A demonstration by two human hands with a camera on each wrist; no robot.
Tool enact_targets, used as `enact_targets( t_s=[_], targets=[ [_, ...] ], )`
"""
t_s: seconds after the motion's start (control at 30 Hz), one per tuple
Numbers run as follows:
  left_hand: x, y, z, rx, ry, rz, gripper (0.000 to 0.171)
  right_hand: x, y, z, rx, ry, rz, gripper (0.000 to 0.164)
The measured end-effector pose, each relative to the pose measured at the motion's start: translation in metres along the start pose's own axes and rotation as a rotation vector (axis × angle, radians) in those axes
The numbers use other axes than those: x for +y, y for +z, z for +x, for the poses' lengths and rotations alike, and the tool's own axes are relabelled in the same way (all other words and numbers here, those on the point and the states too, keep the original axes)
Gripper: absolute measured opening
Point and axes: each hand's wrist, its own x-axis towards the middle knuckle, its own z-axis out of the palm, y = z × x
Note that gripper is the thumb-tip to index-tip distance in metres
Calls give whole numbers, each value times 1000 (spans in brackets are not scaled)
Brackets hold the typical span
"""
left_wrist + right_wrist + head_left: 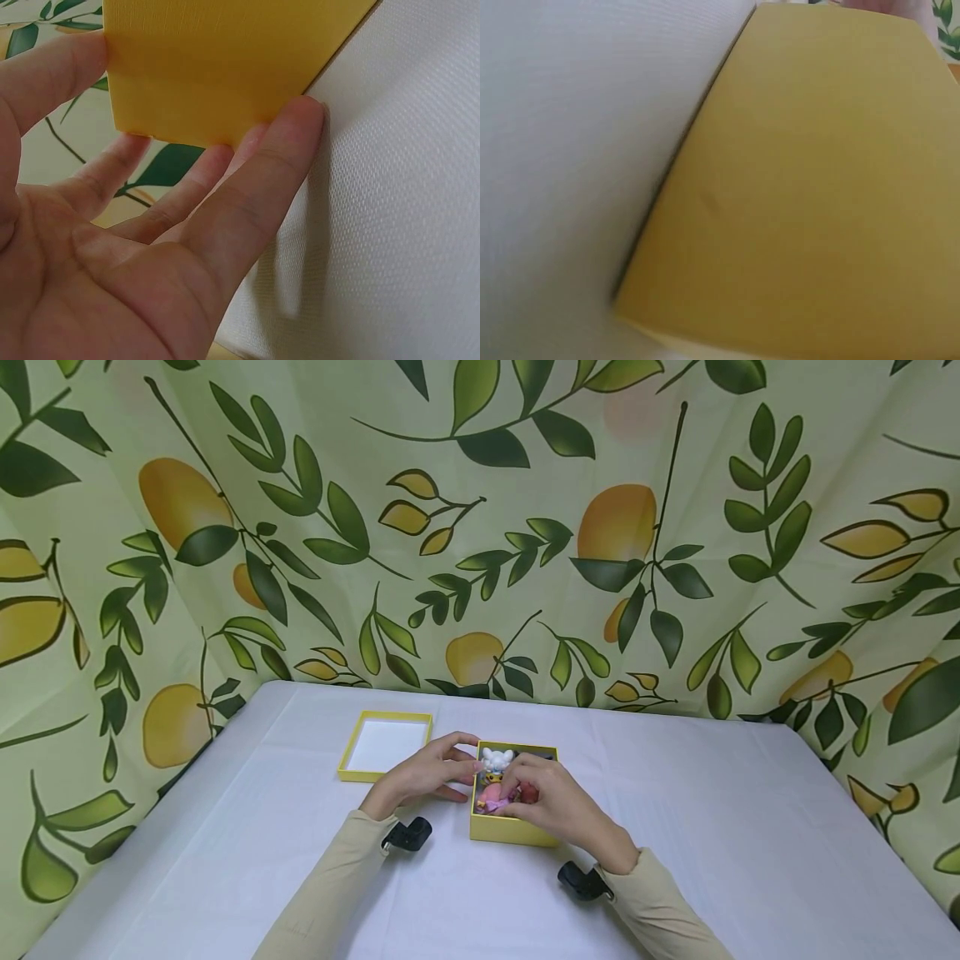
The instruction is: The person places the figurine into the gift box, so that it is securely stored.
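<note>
A yellow box [513, 832] without its lid stands on the table and holds several small toy figures. One figure with a white, rounded-eared head [498, 758] lies at the back left inside. Before it lies a pink toy figure [491, 796] with a lilac part. My right hand [561, 795] reaches over the box's right side, its thumb and index finger pinching the pink figure. Part of a reddish figure [528, 792] shows under those fingers. My left hand [429, 768] touches the box's left wall with extended fingers [255, 176]. The right wrist view shows only the box's yellow wall [802, 187].
Left of the box lies a yellow-rimmed lid [362, 776], its white inside facing up. A white cloth [712, 835] covers the table. Behind hangs a curtain [525, 602] with leaves and fruit. A small black camera sits on each wrist.
</note>
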Motion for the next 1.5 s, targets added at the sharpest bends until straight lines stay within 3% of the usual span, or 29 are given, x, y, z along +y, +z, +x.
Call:
enact_targets(
  t_s=[0.2,0.47,1.0,1.5],
  targets=[
    [0,1,0,0,4,-7,49,2,-1,0,-6,1,25,20],
    [-1,0,1,-7,6,-8,49,2,-4,1,-59,28,36,9],
    [-1,0,0,-19,14,-9,50,-1,0,2,-89,146,25,19],
    [-1,0,-1,-14,12,1,49,-1,-8,1,-87,71,-10,16]
  ],
)
